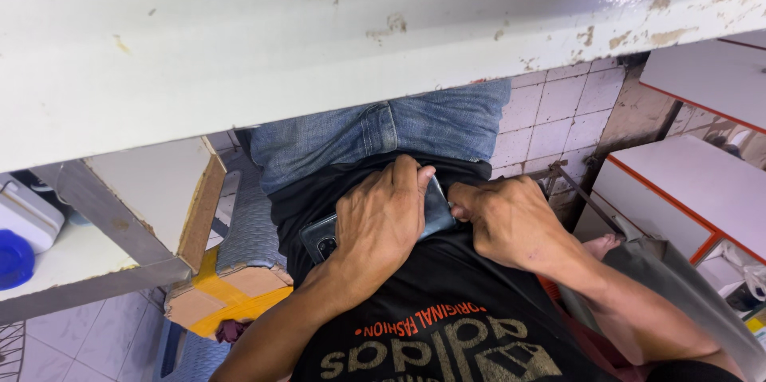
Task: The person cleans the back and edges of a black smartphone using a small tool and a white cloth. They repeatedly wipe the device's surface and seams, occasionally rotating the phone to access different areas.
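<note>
A dark smartphone (323,237) lies flat against my black shirt at lap level, camera end toward the left. My left hand (381,222) lies over the phone with its fingers wrapped around it. My right hand (511,221) is curled next to the phone's right end, fingertips touching its edge. Blue jeans (383,130) show above the hands.
A stained white table top (319,31) spans the upper view, its edge just above my lap. A cardboard box with yellow tape (227,290) sits lower left. White cabinets with orange trim (686,182) stand at right. A tiled wall (558,118) lies beyond my knee.
</note>
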